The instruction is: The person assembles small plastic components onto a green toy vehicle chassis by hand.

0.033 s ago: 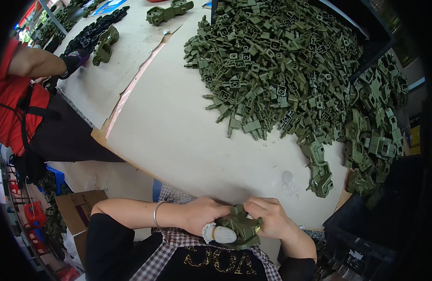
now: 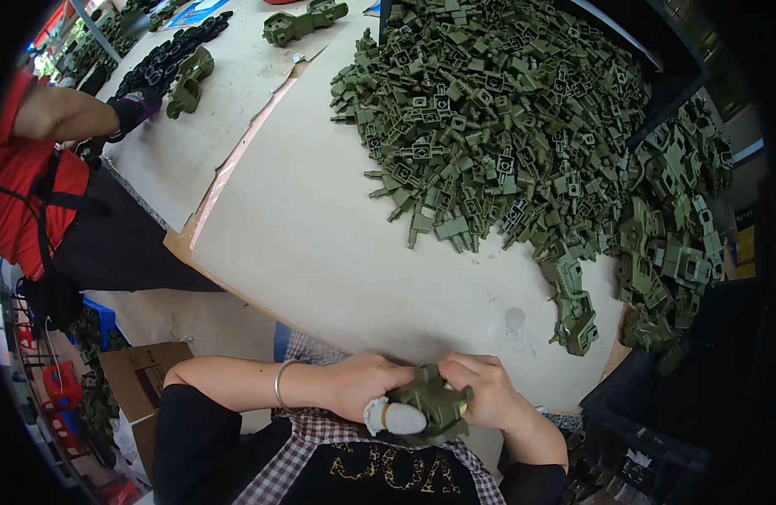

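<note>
Close to my body I hold an olive-green moulded plastic part [image 2: 438,410], which looks like a toy vehicle body. My left hand [image 2: 358,389] grips its left side, with a whitish cloth cover [image 2: 402,418] over one digit that presses against the part. My right hand [image 2: 486,391] is closed on its upper right side, fingers curled over the edge. Whatever lies under the right fingertips is hidden. Beyond my hands, a large heap of small green plastic pieces [image 2: 489,126] spreads over the table [image 2: 320,252]. A similar vehicle-like body [image 2: 576,307] lies at the heap's near edge.
More green bodies [image 2: 670,244] are piled at the right, above a black crate [image 2: 657,412]. At the far left a co-worker in red [image 2: 34,185] reaches over the adjoining table, near black parts [image 2: 173,50] and another green body [image 2: 190,82]. A cardboard box [image 2: 144,379] stands lower left.
The green part has tilted slightly in my hands, and the covered digit has shifted a little upward. Both hands keep their grip.
</note>
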Demonstrator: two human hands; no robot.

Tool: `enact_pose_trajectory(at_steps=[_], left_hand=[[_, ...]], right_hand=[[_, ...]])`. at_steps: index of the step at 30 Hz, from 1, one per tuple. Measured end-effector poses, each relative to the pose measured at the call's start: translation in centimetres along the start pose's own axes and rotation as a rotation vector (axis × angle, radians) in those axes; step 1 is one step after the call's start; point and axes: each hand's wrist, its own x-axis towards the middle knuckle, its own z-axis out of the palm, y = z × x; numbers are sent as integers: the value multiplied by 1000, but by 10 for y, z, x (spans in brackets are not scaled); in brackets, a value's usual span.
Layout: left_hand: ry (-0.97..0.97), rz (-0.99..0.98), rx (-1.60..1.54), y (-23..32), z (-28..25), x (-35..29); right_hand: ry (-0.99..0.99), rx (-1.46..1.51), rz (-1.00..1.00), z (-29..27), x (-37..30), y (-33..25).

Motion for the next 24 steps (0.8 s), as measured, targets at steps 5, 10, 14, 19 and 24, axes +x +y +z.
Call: enact_pose_trajectory(at_steps=[5, 10, 14, 19, 24], left_hand=[[-48, -30, -164, 7, -16, 9], [-25, -225, -410, -12, -22, 15], [105, -27, -468, -11, -28, -6], [468, -222, -942, -19, -37, -26], [734, -223, -1122, -18, -35, -22]], right_hand=[[96, 47, 17, 4, -2, 1], [140, 121, 216, -1, -5, 16], [483, 746, 514, -11, -4, 29], [303, 299, 454, -41, 30, 40], [606, -459, 444, -25, 81, 91]])
